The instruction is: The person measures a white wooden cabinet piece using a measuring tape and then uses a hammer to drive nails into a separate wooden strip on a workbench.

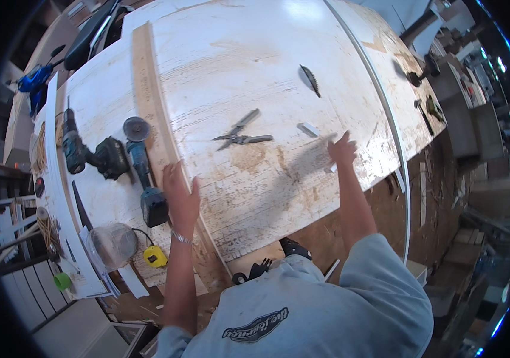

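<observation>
My left hand (181, 194) rests on the long wooden board (146, 77) at the left of the worn white table (207, 77). Its fingers are stretched and the thumb stands apart, with nothing in it. Right beside it lies a teal and black cordless angle grinder (138, 156). Over the table's right part reaches my right hand (342, 149), empty, fingers apart. A small grey-white block (308, 129) lies just left of it, and another small pale piece (333, 169) is partly hidden below it. Between my hands, snips with grey handles (244, 132) lie spread.
Farther back lies a dark serrated piece (310, 80). A cordless drill (75, 143), a clear plastic tub (112, 246) and a yellow tape measure (154, 256) sit at left. A long white strip (380, 89) crosses the right side; a hammer-like tool (425, 116) lies beyond it.
</observation>
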Available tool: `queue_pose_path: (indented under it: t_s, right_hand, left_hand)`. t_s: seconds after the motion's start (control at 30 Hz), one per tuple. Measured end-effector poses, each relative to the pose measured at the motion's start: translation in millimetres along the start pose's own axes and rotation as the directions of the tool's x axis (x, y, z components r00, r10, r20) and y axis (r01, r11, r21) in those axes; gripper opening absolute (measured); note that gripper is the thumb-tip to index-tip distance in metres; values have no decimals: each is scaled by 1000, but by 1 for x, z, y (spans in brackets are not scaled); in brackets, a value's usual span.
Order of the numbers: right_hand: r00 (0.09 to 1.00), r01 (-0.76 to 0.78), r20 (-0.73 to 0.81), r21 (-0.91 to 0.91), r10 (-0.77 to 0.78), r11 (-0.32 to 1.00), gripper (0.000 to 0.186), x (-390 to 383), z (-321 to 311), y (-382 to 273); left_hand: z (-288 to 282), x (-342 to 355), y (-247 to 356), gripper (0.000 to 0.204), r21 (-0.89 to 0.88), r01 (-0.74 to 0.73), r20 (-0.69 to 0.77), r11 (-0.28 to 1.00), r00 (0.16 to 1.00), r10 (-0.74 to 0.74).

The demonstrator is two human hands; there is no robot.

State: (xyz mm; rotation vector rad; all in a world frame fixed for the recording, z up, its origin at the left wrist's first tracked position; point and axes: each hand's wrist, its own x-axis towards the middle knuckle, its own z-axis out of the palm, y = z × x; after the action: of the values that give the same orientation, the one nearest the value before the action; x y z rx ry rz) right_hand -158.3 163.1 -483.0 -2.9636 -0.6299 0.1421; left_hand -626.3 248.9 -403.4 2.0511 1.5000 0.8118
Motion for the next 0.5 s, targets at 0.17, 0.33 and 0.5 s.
queue_pose_path:
  t_s: [0.17, 0.33, 0.5]
  right_hand:
    - [968, 247, -78, 457, -239, 854, 69, -4, 3, 19]
    - [711, 694, -175, 332, -682, 638, 69, 4, 33, -43]
    - [674, 705, -169, 440, -719, 557, 50, -13, 31, -53]
  left_hand:
    - [115, 87, 51, 77, 210, -365, 322, 907, 902, 288]
    - [159, 130, 30, 72, 130, -304, 378, 944, 895, 236]
    - [111, 58, 38, 59, 150, -67, 335, 986, 942, 13]
